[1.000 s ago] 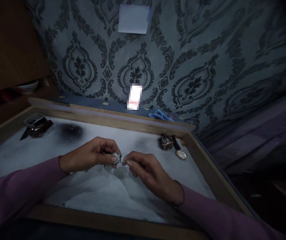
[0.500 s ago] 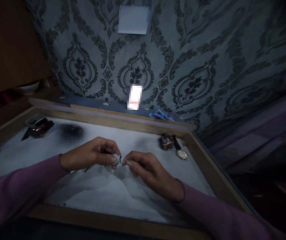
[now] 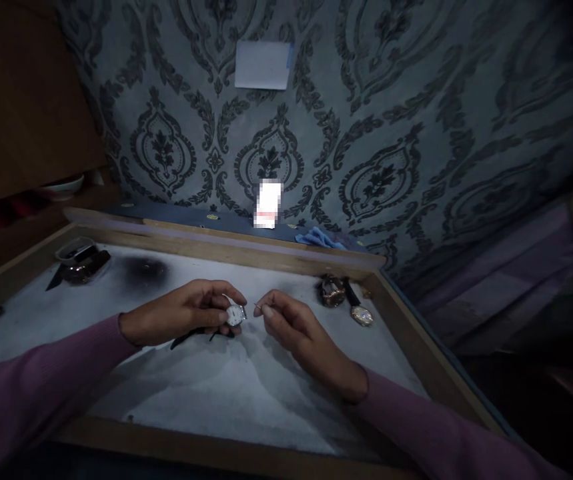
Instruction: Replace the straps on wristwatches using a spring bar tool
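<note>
My left hand (image 3: 193,308) grips a small round watch (image 3: 235,315) by its edge, the white dial turned toward me. No strap shows on the watch's right side. Just across from it, my right hand (image 3: 291,327) pinches a thin, small metal piece (image 3: 258,306) between thumb and forefinger, too small to name surely. A narrow gap separates the piece from the watch. Beneath my left hand, dark strap pieces (image 3: 189,338) lie on the white surface (image 3: 206,400).
A wooden rim (image 3: 206,247) surrounds the white surface. At the right are a brown-banded watch (image 3: 331,291) and a gold-rimmed watch (image 3: 361,315). Clear containers (image 3: 83,260) stand at the far left. Behind the rim are a lit phone (image 3: 268,203) and blue cloth (image 3: 319,237).
My left hand has turned the watch so its dial shows more fully. My right hand has drawn slightly away to the right. The camera view has tilted up a little.
</note>
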A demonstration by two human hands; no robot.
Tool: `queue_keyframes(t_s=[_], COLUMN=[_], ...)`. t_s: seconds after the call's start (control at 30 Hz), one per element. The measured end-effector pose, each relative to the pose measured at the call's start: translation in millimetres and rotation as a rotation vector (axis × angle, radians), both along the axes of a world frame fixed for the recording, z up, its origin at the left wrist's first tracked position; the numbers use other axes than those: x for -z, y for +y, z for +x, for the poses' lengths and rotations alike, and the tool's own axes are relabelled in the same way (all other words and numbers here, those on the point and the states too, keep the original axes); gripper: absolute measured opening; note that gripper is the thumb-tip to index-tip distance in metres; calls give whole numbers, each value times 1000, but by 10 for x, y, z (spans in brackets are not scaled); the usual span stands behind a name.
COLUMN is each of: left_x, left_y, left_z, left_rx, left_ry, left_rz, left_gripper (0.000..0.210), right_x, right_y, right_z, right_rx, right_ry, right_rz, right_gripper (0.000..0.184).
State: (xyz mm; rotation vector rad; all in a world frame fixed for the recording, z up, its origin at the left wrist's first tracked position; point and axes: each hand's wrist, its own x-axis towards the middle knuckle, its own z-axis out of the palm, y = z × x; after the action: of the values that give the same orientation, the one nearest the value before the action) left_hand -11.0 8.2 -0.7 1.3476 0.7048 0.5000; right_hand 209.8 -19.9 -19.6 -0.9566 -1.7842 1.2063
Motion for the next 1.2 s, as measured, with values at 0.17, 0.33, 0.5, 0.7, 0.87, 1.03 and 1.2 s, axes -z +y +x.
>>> queue_keyframes(t_s=[0.17,0.33,0.5,0.7,0.87,1.03,1.2], left_x=[37,99,53,-74,-150,-146,-61], left_y=[-33,-41,-34,-11,-16,-18,-41], left_z=[51,91,79,22,-19,-10,62], left_rx=[29,68,68,35,-43,15,-22], left_ry=[18,36,47,39,-173,-294,-223], left_rz=[17,57,78,61,-55,-115,-29], left_gripper=[33,30,30,30,33,30,27], right_x=[4,20,59,-13,-90,-89,-41], right_y=[-7,-16,7,34,38,39,53], right_z=[-76,-108,-96,-47,-33,-48,-62], right_rx=[-27,-78,-69,75,5,-109,-80], right_ry=[149,163,177,235,408,523,507], right_rz=[-243,-346,-401,-507,-659,-844,-763], right_gripper=[35,34,36,36,39,47,41])
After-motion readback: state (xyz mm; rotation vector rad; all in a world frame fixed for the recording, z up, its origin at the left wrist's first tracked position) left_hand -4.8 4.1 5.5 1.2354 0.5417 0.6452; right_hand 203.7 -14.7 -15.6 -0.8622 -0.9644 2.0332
